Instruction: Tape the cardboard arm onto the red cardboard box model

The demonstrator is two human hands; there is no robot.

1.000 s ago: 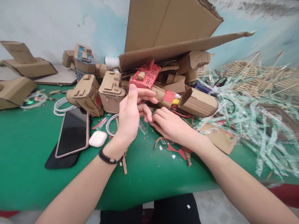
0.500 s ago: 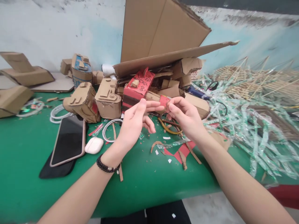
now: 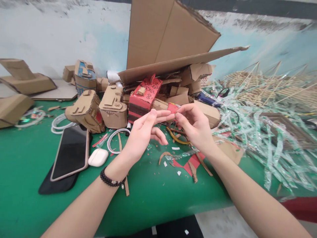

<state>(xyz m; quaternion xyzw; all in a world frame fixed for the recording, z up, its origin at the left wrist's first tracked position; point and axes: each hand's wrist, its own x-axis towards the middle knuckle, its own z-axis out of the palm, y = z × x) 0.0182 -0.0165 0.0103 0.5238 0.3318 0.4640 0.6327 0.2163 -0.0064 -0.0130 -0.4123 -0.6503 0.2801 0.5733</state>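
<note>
My left hand [image 3: 146,132] is held above the green table with its index and middle fingers stretched to the right and the others curled. Beside those fingertips, my right hand [image 3: 194,127] has thumb and index finger pinched together; whatever lies between them is too small to make out. Behind the hands stands a red painted cardboard box [image 3: 145,94] with black marks. A small red piece [image 3: 172,107] shows just behind the fingertips. Below them lie red paper scraps [image 3: 195,162] and a yellow-brown ring [image 3: 177,138].
A phone [image 3: 71,152], a white earbud case [image 3: 98,157] and a white ring [image 3: 114,141] lie at left. Cardboard models [image 3: 114,107] line the back, under large cardboard sheets [image 3: 158,36]. Plastic strips [image 3: 274,145] and thin wooden sticks cover the right.
My right hand's pinched fingertips have come slightly left and now meet my left fingertips. The camera view has shifted a little.
</note>
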